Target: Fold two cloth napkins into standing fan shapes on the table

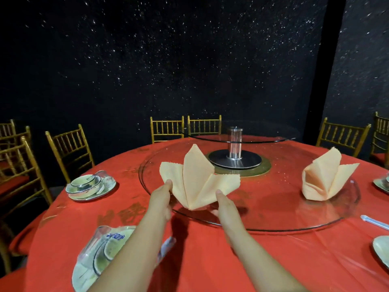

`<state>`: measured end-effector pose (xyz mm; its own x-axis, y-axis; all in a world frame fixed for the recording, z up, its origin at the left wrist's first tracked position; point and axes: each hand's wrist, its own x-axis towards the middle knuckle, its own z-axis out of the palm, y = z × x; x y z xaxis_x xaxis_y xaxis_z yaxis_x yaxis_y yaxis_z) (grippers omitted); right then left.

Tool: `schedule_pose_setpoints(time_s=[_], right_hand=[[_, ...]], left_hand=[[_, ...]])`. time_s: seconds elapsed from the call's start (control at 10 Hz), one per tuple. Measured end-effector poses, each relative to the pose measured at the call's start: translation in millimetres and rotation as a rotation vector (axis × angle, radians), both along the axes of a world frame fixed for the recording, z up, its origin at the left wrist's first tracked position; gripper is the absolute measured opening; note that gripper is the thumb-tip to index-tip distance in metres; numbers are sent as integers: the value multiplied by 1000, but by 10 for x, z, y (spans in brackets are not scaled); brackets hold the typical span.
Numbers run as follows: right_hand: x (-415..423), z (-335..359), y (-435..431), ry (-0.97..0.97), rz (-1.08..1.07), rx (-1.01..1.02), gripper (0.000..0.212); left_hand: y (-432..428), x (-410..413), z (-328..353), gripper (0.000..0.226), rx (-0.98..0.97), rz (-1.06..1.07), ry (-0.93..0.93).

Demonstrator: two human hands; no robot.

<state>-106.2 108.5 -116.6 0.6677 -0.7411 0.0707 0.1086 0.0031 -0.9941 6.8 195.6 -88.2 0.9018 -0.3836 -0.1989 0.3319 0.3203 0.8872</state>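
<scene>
A peach cloth napkin (196, 178), folded into an upright fan with a tall middle point and two side wings, stands at the near edge of the glass turntable (273, 211). My left hand (161, 199) holds its left wing, thumb on the cloth. My right hand (225, 204) grips the lower right side at the base. A second peach napkin fan (324, 178) stands by itself on the right side of the turntable, with neither hand near it.
The round table has a red cloth (210, 260). A wrapped dish set (99, 247) lies near my left forearm and another dish set (89, 187) sits at the left. A metal hub (234, 152) carries an upper glass tier. Gold chairs (69, 150) ring the table. Plates (382, 249) sit at the right edge.
</scene>
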Motion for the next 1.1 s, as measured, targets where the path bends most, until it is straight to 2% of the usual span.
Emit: schedule_pose_setpoints(time_s=[0.1, 0.2, 0.4, 0.5, 0.6, 0.9, 1.0, 1.1], right_hand=[[408, -49, -35, 4, 35, 105, 24], [684, -85, -98, 19, 43, 121, 24], [1258, -62, -243, 121, 72, -23, 22], [1342, -73, -241, 237, 89, -122, 24], [1335, -104, -264, 244, 84, -143, 28], [1253, -150, -260, 145, 105, -128, 35], [1244, -202, -263, 105, 103, -125, 61], [1233, -241, -224, 97, 43, -179, 102]], left_hand=[[-86, 466, -25, 21, 24, 8, 91], [-189, 750, -47, 22, 6, 8, 125], [-335, 1300, -54, 12, -47, 36, 110], [-326, 1484, -205, 13, 37, 46, 127], [-332, 1522, -298, 14, 49, 36, 152], [-278, 1580, -381, 25, 55, 60, 150], [-266, 1571, -404, 32, 61, 56, 148], [-219, 1555, -418, 39, 68, 87, 150]])
